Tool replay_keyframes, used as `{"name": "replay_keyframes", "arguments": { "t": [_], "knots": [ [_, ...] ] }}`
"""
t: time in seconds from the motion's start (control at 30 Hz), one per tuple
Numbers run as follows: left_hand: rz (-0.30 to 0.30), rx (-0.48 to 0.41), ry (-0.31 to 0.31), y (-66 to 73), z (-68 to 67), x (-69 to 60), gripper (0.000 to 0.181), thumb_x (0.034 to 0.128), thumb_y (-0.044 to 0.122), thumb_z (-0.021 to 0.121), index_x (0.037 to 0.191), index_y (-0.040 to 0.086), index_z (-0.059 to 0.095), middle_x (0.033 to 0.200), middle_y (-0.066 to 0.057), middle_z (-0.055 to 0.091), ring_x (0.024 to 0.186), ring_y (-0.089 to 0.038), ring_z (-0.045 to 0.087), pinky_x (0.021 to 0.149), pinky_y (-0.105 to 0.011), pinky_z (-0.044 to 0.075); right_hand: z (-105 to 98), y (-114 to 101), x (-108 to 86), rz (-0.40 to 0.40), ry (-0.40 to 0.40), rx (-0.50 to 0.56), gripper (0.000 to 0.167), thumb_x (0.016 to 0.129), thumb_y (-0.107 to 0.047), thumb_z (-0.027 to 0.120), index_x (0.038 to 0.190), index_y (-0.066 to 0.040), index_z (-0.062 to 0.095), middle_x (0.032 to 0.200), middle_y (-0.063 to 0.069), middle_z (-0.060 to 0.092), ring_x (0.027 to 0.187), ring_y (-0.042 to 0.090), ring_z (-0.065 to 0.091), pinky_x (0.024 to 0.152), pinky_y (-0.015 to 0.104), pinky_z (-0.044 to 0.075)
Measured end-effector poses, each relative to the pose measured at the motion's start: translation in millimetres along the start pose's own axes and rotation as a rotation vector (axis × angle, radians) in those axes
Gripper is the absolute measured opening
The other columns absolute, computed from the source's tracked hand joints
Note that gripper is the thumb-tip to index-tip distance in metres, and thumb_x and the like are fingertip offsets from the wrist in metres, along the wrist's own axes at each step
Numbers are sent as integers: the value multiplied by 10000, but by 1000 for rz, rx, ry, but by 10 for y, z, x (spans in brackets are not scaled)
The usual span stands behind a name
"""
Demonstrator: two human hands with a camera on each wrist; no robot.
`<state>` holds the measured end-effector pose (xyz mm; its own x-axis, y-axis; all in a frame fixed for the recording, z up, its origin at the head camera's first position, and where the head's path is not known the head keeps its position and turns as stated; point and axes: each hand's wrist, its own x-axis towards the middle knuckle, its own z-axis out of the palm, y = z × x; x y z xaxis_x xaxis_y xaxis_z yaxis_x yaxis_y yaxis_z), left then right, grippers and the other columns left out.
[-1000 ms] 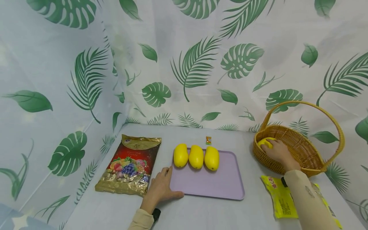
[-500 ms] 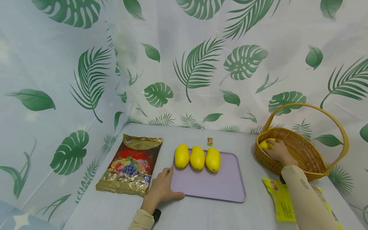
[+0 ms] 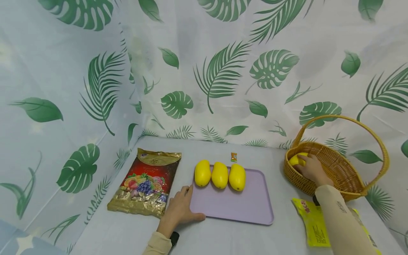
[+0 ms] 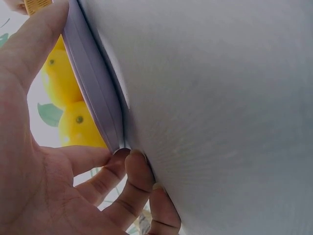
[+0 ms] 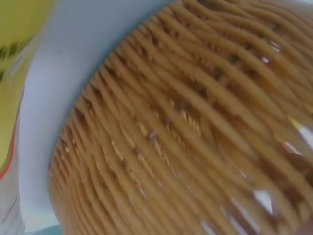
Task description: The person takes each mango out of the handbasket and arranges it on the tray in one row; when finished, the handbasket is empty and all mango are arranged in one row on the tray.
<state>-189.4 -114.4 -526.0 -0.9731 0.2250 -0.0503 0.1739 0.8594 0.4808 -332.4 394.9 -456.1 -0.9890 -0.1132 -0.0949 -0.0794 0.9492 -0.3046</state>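
My left hand [image 3: 180, 209] is spread at the near left corner of a lilac tray [image 3: 234, 207]. In the left wrist view the thumb touches the tray's edge and the fingertips rest by its corner. Three yellow mangoes [image 3: 220, 175] lie side by side along the tray's far left part. Inside a wicker basket [image 3: 342, 166] at the right, my right hand [image 3: 313, 170] grips another yellow mango [image 3: 296, 160], partly hidden by the fingers. The woven basket wall [image 5: 161, 132] fills most of the right wrist view, where the grip cannot be seen.
A red and gold candy bag [image 3: 145, 184] lies left of the tray. Behind the tray is a small wrapped candy [image 3: 234, 157]. A yellow packet [image 3: 313, 223] lies in front of the basket, partly under the right forearm. The basket's tall handle [image 3: 357, 122] arches over it.
The head view has shifted slightly, so everything appears a little further right. Both hands keep their places, the left at the tray corner and the right on the mango in the basket.
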Motion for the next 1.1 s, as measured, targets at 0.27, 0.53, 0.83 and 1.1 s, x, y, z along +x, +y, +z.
{"name": "replay_keyframes", "arguments": {
  "t": [0.27, 0.53, 0.83, 1.1],
  "knots": [
    [2, -6, 3, 16, -29, 6, 1207, 650, 670, 833, 1540, 9, 354, 1508, -246, 436, 1262, -456, 536, 978, -660, 471, -137, -88, -159, -20, 121, 52, 600, 1044, -287, 507, 1442, 143, 377, 1466, 527, 181, 1339, 690, 197, 1063, 792, 236],
    [-2, -2, 14, 25, -64, 4, 1198, 651, 659, 838, 1536, 6, 363, 1508, -244, 437, 1265, -451, 535, 976, -666, 470, -222, -258, -353, -42, 225, 142, 637, 1063, -367, 463, 1510, 69, 339, 1555, 461, 97, 1350, 699, 188, 1055, 803, 226],
    [0, 2, -8, 33, -40, -15, 1214, 646, 660, 842, 1541, 2, 350, 1513, -248, 433, 1277, -448, 531, 988, -663, 467, -50, -701, -790, -243, 428, 204, 515, 973, -170, 662, 1388, 99, 519, 1476, 425, 330, 1033, 540, 628, 802, 287, 599],
    [25, -1, 21, 35, -5, -23, 1207, 636, 639, 856, 1528, -13, 367, 1485, -248, 456, 1237, -450, 549, 945, -661, 484, 321, -1051, -1012, -292, 435, 236, 492, 919, -107, 720, 1362, 49, 574, 1481, 364, 381, 1049, 502, 646, 816, 331, 609]
  ]
}}
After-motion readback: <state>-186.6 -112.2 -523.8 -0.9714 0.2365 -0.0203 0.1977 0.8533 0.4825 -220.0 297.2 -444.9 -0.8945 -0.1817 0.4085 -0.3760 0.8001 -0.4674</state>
